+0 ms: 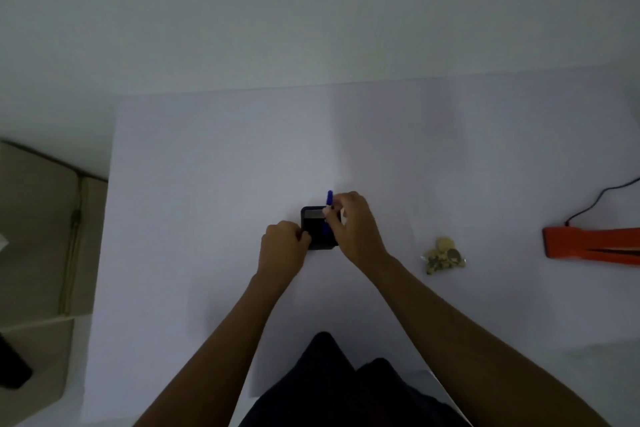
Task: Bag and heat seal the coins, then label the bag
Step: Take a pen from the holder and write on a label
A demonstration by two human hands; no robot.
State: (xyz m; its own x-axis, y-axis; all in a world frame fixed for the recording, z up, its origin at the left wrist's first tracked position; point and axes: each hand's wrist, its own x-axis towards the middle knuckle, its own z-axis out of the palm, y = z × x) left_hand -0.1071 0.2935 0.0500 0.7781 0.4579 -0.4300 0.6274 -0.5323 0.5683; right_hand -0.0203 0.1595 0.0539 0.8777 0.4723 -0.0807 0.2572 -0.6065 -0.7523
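A small clear bag of gold and silver coins (443, 256) lies on the white table (214, 184), to the right of my hands. At the table's middle sits a small black box-like object (316, 226) with a pale strip on top. My left hand (282, 245) holds its left side with curled fingers. My right hand (349, 224) is over its right side and grips a blue pen (329, 201), held roughly upright with its tip down on the black object. What the pen tip touches is hidden by my fingers.
An orange heat sealer (588, 246) with a black cable (599, 198) lies at the right edge. A beige cabinet or box (38, 253) stands left of the table, with a dark object (12, 371) on it. My dark-clothed lap (346, 388) is at the near edge.
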